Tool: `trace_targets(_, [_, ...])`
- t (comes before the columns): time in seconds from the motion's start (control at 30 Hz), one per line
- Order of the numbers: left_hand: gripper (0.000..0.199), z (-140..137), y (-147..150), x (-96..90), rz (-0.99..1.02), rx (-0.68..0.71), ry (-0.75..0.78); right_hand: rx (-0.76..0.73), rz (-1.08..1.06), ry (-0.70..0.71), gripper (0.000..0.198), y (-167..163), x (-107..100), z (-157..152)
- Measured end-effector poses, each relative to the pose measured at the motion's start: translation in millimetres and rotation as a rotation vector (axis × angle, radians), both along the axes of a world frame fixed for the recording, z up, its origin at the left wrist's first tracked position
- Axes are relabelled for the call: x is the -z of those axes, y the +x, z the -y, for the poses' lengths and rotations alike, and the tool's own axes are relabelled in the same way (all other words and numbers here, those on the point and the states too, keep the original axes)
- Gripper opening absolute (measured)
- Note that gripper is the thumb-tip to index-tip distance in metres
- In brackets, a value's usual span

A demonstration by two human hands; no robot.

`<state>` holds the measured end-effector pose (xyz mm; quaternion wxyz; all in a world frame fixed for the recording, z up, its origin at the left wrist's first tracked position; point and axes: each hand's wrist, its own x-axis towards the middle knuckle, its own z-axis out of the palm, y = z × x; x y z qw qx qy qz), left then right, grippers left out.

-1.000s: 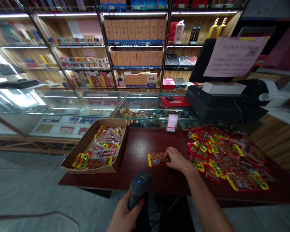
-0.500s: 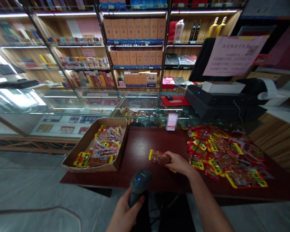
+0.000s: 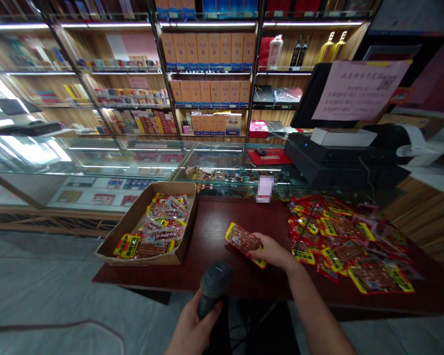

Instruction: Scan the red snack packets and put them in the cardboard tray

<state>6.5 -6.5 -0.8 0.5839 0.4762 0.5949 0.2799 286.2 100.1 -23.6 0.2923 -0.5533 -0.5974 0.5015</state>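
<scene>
My left hand [image 3: 195, 323] is wrapped round the handle of a dark barcode scanner [image 3: 215, 282], held at the table's front edge. Its head faces the table. My right hand [image 3: 272, 250] grips the right end of a red and yellow packet of sausage sticks [image 3: 243, 240], tilted above the dark red table [image 3: 216, 217]. To the left, a cardboard box [image 3: 183, 251] holds several similar packets and some clear, whitish ones. On the right side lies a loose heap of sausage packets [image 3: 377, 273], overlapping one another.
Behind the table runs a glass display counter [image 3: 126, 153]. A monitor with a paper notice [image 3: 358, 91] stands at the right above a black cash drawer [image 3: 311, 165]. A red mouse pad [image 3: 270, 156] lies on the glass. A cable [image 3: 77, 323] crosses the floor.
The packet in my right hand has tilted, its left end rising a little and its right end dropping. The scanner stays in my left hand, its blue light no longer showing.
</scene>
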Motion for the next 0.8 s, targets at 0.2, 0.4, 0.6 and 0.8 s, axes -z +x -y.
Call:
trace_targets(0.2, [0.053, -2, -1, 0.0, -0.063, 0.016, 0.033, -0.133, -0.375, 0.138, 0.071, -111, -55, -55])
trace_targets(0.4, [0.058, 2, -7, 0.9, -0.067, -0.008, 0.047, -0.035, 0.093, 0.484, 0.063, -140, -59, -71])
trace_targets(0.6, [0.055, 3, -16, 9.7, -0.088, 0.017, 0.021, 0.552, 0.93, 0.233, 0.065, -15, 2, -30])
trace_targets(0.8, [0.05, -4, -7, 20.1, -0.048, 0.061, 0.043, 0.648, 1.196, 0.131, 0.062, 44, 30, 10])
